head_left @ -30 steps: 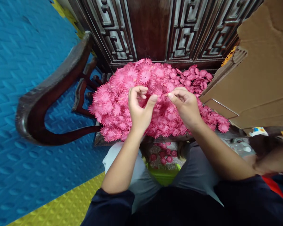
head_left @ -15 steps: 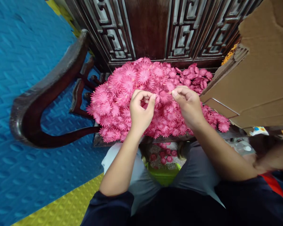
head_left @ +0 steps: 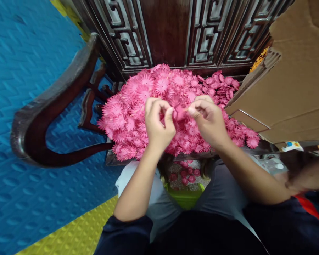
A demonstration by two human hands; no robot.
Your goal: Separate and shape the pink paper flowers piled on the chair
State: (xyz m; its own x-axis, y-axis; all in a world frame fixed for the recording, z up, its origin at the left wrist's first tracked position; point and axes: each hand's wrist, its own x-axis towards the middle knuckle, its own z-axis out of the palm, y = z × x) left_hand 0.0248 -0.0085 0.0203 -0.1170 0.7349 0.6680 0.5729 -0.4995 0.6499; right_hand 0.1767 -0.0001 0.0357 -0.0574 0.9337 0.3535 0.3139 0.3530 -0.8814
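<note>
- Now the left hand (head_left: 159, 122) has its thumb and forefinger closed together, where a second ago they stood apart; they seem to pinch the near edge of a pink flower (head_left: 179, 112).
- The right hand (head_left: 210, 120), at three o'clock of that flower, grips a thin pale stem (head_left: 186, 109) between thumb and forefinger, and it has come slightly inward over the last half second.
- So the flower sits between the two hands, over the middle of the flower heap (head_left: 122, 117); I judge that it is now steadied from both sides, rather than from the right alone. Blur hides how the stem meets the petals.
- The flower heap itself looks unchanged, spread on the wooden seat (head_left: 114, 158), with the armrest (head_left: 22, 141) at nine o'clock and the cardboard (head_left: 295, 85) at two o'clock.
- At six o'clock, between the knees, loose flowers (head_left: 187, 174) lie above a green container (head_left: 184, 199), also unmoved.
</note>
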